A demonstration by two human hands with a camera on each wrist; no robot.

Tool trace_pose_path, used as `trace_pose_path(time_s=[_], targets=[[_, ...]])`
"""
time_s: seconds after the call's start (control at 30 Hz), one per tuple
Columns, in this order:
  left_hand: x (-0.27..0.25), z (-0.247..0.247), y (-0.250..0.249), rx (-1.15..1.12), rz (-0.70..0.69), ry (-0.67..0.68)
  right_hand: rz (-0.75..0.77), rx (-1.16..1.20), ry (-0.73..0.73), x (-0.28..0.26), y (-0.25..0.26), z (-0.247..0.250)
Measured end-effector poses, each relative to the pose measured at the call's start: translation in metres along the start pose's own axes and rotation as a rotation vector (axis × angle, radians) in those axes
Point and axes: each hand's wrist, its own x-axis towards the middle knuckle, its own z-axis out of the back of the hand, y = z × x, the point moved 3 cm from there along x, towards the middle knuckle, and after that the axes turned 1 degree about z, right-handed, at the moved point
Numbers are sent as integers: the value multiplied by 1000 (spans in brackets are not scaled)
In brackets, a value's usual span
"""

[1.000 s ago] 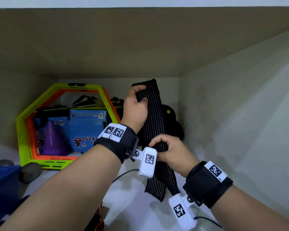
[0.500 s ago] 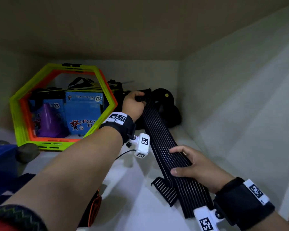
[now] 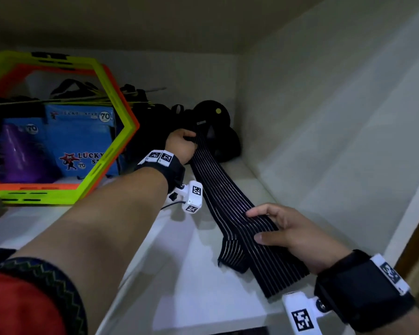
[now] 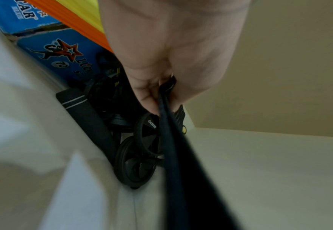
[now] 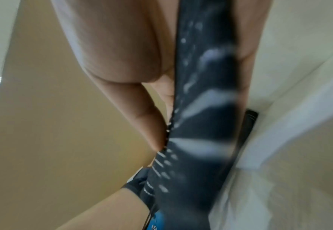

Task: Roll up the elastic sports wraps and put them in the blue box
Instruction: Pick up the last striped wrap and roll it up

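Both hands are on the elastic wrap (image 3: 230, 201), which lies stretched on the white shelf (image 3: 179, 274), its long axis running from about five o'clock near the front edge to eleven o'clock at the back. Left hand (image 3: 181, 146) grips the far end; right hand (image 3: 293, 235) pinches the near part, thumb under, fingers over. Rolling looks likeliest from the right hand's end, the nearer one. Side wall (image 3: 336, 141) crowds three o'clock, black gear (image 3: 218, 131) twelve; open shelf lies toward eight. I see no blue box for certain.
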Motion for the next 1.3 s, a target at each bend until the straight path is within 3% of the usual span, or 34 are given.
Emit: trace_pose_path(time_s=[0.07,0.23,0.53,0.7,0.9,1.07,1.2,1.3], targets=[[5,-8,7,34,51,61,-53,-11,-14,1,-11,-3],[6,-30,19,291,119,355,-153,-65,8,-1,-34,-9],[0,-38,48,315,167,349,-200,-484,9,2,-34,-5],[-18,-22,36,389,159,418,-193,-439,12,7,-27,2],[-63,-6,3,440,134,524,-231,-373,80,6,-24,3],[-124,4,-5,592,222,685,-240,-429,131,8,-21,-6],[-174,16,4,739,267,732,-248,-455,108,11,-21,-11],[-201,23,13,833,211,715,-284,-383,70,12,-16,-15]])
